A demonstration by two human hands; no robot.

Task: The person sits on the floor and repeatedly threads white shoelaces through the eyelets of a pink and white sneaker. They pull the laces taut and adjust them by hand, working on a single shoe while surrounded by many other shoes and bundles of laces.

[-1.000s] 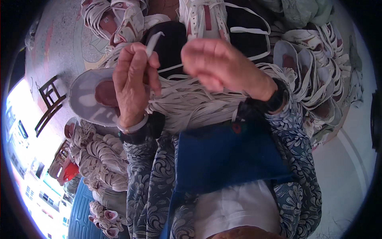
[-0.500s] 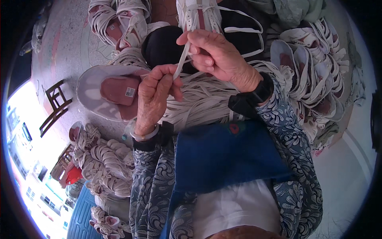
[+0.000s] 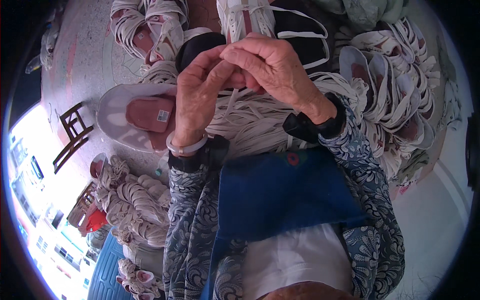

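Note:
My left hand (image 3: 199, 90) and my right hand (image 3: 275, 67) meet at the fingertips, both closed in a pinch. Between them is a white shoelace (image 3: 231, 100), mostly hidden by the fingers, with a short length showing below. Just beyond the hands a white shoe upper (image 3: 246, 19) with a dark pink stripe lies across dark cloth, a loop of lace spreading from its right side. Under my wrists sits a heap of white laces (image 3: 252, 122). Left of my left hand is a pale shoe part (image 3: 112, 117) with a pink insole.
More laced shoe uppers are stacked at the right (image 3: 387, 92) and at the far left (image 3: 150, 32). Bundles of pale uppers (image 3: 132, 200) lie at the lower left, beside a blue plastic piece (image 3: 106, 267). A small wooden stool (image 3: 74, 132) stands on the floor.
My hands have come together; the lace stretched between them before is now mostly covered. My left hand has moved up, and the right hand has turned knuckles-up.

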